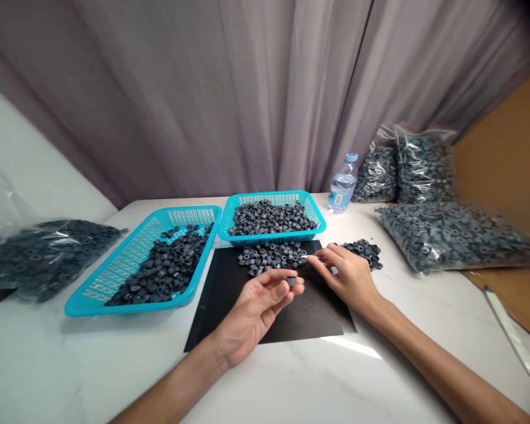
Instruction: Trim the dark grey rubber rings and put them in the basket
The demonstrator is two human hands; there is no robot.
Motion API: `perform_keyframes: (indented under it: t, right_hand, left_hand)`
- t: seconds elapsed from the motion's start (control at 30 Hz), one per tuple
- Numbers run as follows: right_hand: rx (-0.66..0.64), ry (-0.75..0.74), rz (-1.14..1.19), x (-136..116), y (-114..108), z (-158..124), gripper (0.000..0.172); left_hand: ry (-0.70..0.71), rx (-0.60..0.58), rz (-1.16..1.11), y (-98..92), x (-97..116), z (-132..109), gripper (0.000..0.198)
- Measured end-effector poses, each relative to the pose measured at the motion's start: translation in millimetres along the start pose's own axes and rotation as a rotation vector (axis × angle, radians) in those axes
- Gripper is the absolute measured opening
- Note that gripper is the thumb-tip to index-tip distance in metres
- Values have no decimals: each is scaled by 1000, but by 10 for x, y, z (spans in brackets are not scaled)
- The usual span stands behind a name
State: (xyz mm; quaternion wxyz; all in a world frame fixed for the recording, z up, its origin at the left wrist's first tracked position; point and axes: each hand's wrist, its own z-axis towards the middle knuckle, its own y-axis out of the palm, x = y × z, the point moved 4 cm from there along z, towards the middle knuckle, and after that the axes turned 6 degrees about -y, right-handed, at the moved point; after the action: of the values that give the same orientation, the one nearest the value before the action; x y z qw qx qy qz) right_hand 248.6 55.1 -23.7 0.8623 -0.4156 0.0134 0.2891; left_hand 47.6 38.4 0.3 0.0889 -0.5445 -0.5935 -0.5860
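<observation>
My left hand (262,300) pinches a small dark grey ring-shaped part (290,281) between thumb and fingers, held above a black mat (300,321). To its right, my right hand (342,274) is closed on a thin tool with a pale tip (307,257); its kind is mostly hidden by the fingers. The tip points left, toward the ring-shaped part but apart from it. Behind the hands lies a loose pile of similar grey parts (269,257) at the mat's far edge. Another pile (368,252) shows just beyond my right hand.
Two blue plastic baskets (143,307) (271,238) hold many grey parts, one at left, one at the back. A water bottle (342,184) stands at back right. Clear bags of parts (454,232) (48,253) lie on both sides. A long pale strip-like object (510,333) lies far right.
</observation>
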Motion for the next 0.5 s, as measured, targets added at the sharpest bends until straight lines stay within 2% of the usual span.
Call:
perform_keyframes:
  t: [0.23, 0.5]
  right_hand:
    - [16, -58, -15, -31, -20, 11, 40]
    - [-44, -51, -26, -32, -15, 0, 41]
  left_hand:
    - [-33, 9, 6, -20, -10, -5, 26]
    - [-51, 35, -12, -9, -13, 18, 33]
